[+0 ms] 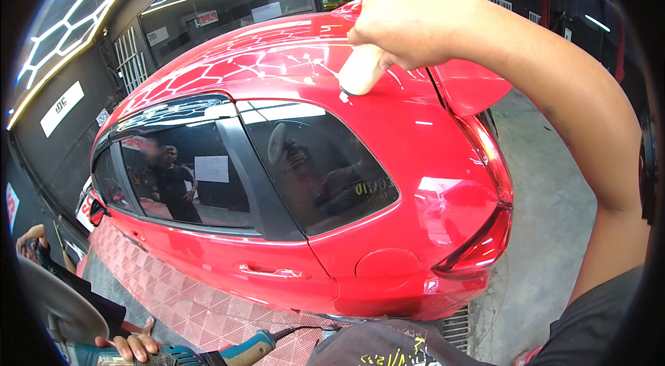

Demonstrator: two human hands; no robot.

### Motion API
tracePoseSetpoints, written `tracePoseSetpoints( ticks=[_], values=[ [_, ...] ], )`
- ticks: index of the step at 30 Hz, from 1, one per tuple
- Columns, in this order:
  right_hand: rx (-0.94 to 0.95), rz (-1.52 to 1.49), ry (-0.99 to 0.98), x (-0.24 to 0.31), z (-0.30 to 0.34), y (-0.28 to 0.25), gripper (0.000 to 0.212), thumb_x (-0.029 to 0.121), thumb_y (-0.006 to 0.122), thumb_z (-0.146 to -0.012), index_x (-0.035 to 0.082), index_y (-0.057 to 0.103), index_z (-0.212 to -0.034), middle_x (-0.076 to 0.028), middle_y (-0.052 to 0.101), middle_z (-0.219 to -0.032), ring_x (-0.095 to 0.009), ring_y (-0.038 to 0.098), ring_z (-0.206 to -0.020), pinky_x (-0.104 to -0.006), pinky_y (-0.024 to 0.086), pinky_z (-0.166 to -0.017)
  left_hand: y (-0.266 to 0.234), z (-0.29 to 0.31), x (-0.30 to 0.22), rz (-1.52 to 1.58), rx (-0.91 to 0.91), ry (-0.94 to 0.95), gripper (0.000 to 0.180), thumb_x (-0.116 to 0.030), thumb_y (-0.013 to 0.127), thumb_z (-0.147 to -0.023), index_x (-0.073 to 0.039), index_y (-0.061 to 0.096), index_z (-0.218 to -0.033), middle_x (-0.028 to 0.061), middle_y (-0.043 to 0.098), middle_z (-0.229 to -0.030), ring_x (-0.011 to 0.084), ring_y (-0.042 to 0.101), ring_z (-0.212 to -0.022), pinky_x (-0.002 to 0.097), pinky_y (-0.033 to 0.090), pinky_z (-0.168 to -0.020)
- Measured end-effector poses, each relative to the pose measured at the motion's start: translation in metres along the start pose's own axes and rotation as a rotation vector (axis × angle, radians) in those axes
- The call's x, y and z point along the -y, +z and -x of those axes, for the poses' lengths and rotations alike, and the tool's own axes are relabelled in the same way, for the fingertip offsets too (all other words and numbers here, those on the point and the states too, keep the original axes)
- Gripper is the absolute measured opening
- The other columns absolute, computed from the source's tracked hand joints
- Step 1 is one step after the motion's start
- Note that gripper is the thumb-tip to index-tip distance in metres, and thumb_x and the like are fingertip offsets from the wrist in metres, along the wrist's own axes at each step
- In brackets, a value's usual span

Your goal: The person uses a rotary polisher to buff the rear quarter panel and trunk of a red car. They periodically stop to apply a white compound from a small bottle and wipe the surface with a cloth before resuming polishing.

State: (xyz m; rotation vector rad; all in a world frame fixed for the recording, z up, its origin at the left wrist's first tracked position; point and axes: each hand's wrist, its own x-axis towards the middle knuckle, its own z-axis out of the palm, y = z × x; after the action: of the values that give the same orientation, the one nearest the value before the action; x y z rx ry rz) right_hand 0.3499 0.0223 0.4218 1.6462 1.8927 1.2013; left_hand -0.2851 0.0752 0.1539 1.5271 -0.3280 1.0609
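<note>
My right hand (409, 19) is raised over the rear edge of a red car's roof (277, 71), its fingers wrapped round a pale squeeze bottle (361, 71). The bottle tilts down, its dark tip at or just above the paint; I cannot tell if it touches. Around it, white liquid streaks (315, 61) mark the roof. At the lower left, my left hand (131, 347) grips a teal power polisher (242, 351) near its head. The polisher's large round pad (66, 300) is turned toward the left, apart from the car.
Tinted side windows (322, 165) and a red tail light (478, 245) face me. A cord (298, 329) runs from the polisher past red floor tiles (187, 283). Another person's arm (31, 238) shows at the far left. A floor grate (457, 331) lies beside the rear bumper.
</note>
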Motion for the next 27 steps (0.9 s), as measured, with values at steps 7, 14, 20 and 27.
tracePoseSetpoints(
  ticks=[7, 14, 20, 27],
  values=[
    [-0.015, -0.028, -0.006, 0.006, 0.003, 0.004, 0.04, 0.021, 0.088, -0.079, 0.01, 0.08, -0.117, -0.012, 0.08, -0.095, -0.026, 0.079, -0.096, -0.0421, 0.059, -0.084, 0.052, -0.024, 0.026, -0.071, -0.028, 0.361, 0.12, -0.049, 0.095, -0.077, -0.003, 0.027, -0.165, 0.0222, 0.053, -0.144, 0.0375, 0.053, -0.131, 0.0544, 0.036, -0.115],
    [-0.007, -0.104, 0.098, -0.018, 0.067, 0.005, 0.044, 0.026, 0.089, -0.077, 0.007, 0.076, -0.114, -0.013, 0.077, -0.091, -0.032, 0.076, -0.092, -0.0439, 0.058, -0.082, -0.022, 0.015, -0.015, -0.036, -0.03, 0.022, 0.065, -0.043, 0.049, -0.106, -0.002, 0.04, -0.155, 0.0182, 0.06, -0.126, 0.0378, 0.059, -0.128, 0.0577, 0.041, -0.117],
    [-0.522, -0.248, 0.202, -0.023, 0.126, -0.004, 0.049, 0.024, 0.085, -0.082, 0.005, 0.072, -0.125, -0.015, 0.073, -0.1, -0.034, 0.071, -0.093, -0.0442, 0.054, -0.084, 0.044, -0.037, 0.024, -0.107, -0.018, 0.338, 0.121, -0.053, 0.093, -0.078, -0.004, 0.025, -0.165, 0.0202, 0.051, -0.145, 0.0381, 0.052, -0.132, 0.0551, 0.036, -0.116],
    [-0.128, -0.004, 0.182, -0.013, 0.173, 0.027, 0.028, 0.031, 0.087, -0.079, 0.012, 0.075, -0.096, -0.008, 0.073, -0.079, -0.029, 0.074, -0.083, -0.0444, 0.054, -0.071, 0.028, -0.036, 0.037, -0.063, -0.073, 0.335, 0.127, -0.054, 0.095, -0.075, -0.003, 0.023, -0.166, 0.0208, 0.051, -0.144, 0.0393, 0.054, -0.13, 0.0573, 0.038, -0.116]
  ],
)
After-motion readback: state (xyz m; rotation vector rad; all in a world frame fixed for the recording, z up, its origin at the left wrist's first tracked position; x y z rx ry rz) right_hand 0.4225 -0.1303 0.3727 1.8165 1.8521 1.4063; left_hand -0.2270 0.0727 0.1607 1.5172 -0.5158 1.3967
